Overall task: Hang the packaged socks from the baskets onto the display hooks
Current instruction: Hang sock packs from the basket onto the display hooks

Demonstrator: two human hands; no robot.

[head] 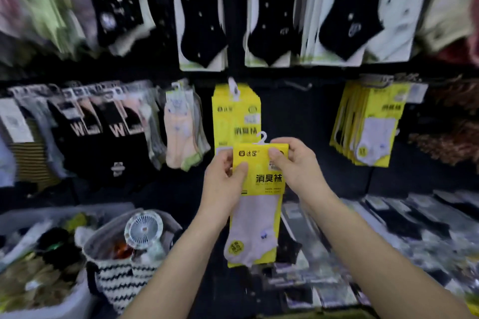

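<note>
I hold the sock pack point(260, 179) upright before the rack, white hanger point(262, 137) topmost, presumably to line it up with the bare hook point(298, 85) above. Left hand point(221, 186) pinches the pack's left edge, right hand point(300, 166) its top right corner. The fingers point(276, 155) are curled, thumbs pressed on the front.

A yellow sock pack point(269, 179), pale lilac sock showing, white hanger point(262, 137) on top, is held upright at centre. Behind it hangs a matching hung pack point(236, 114); a display hook point(298, 85) juts just right of that.
</note>
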